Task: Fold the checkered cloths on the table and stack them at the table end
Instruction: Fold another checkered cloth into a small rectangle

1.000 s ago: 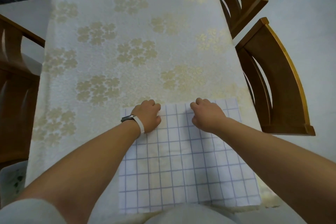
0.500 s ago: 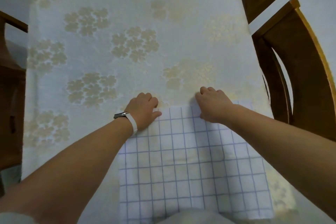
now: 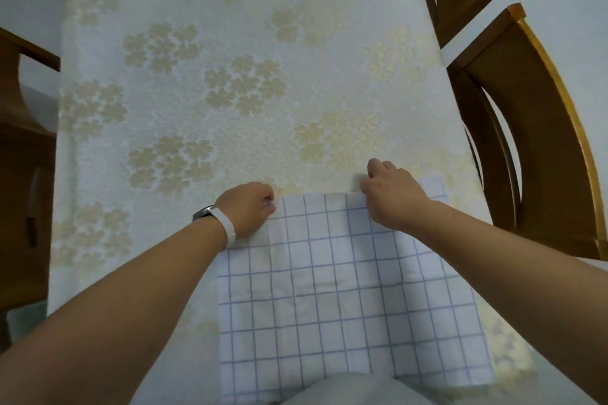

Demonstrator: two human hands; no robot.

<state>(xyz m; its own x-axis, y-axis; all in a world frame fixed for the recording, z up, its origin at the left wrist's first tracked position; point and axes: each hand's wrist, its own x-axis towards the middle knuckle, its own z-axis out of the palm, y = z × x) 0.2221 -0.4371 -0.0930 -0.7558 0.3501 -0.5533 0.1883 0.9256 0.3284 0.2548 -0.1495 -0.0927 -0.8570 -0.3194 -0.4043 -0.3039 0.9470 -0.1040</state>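
**Head view, read near to far.** A pale fold of my own clothing (image 3: 345,391) hides the near hem of the checkered cloth (image 3: 329,289). The cloth lies flat on the near end of the table (image 3: 230,43), somewhat right of the table's centre line. Its far edge runs left to right, directly under both sets of knuckles, so the cloth lies wholly on my side of the hands (any fold from here, I judge, must travel toward me).

My left hand (image 3: 246,209), wearing a white wristband (image 3: 227,228), sits on the far left corner with thumb and fingers closed together, apparently pinching it. My right hand (image 3: 391,197) curls over the same edge, short of the far right corner, which shows bare beyond it. A pale blur at its fingertips suggests cloth pinched there too. Neither hand is clearly the nearer.

Farther off, wooden chairs (image 3: 526,128) stand along the table's right side. Compared with a second ago, both hands have shifted slightly outward and onto the very edge, where they earlier rested on the cloth's surface.
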